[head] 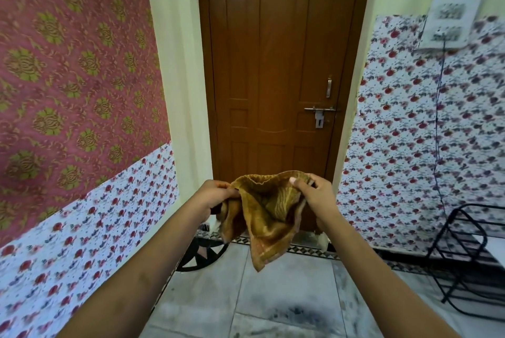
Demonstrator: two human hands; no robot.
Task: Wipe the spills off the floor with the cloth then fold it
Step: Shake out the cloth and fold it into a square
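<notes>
A mustard-brown cloth (262,217) hangs in the air in front of me, held up by its top edge. My left hand (216,197) pinches the cloth's upper left corner. My right hand (314,195) grips the upper right corner, thumb on top. The cloth sags between the hands and droops to a point below. On the grey tiled floor (273,283) a dark smudged patch (295,313) lies near the bottom of the view.
A shut brown wooden door (276,78) stands straight ahead, with a metal latch (319,112). Patterned walls close in on the left and right. A black metal rack (464,255) stands on the floor at the right. A dark round mat (202,255) lies by the left wall.
</notes>
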